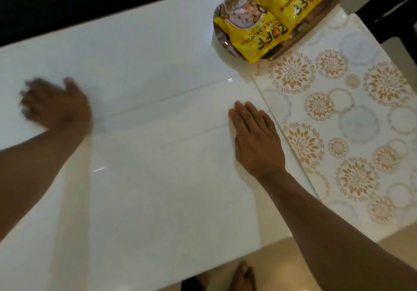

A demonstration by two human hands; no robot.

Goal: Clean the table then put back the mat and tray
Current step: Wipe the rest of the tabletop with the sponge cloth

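Note:
A plain white mat [171,177] lies across the middle of the glossy white table [135,42]. My right hand [255,137] rests flat on the mat's right part, fingers straight and together. My left hand [54,103] is over the table at the mat's far left corner; it is blurred, with the thumb out and the fingers spread, and I see nothing in it. A second mat [352,119], printed with gold and grey circles, lies at the right, next to the white one. The oval metal tray [334,4] stands at the back right.
Two yellow snack packets [259,40] lie on the tray, with a white object behind them. The table's near edge runs along the bottom, with beige floor and a foot [243,277] below it. Darkness lies beyond the far edge.

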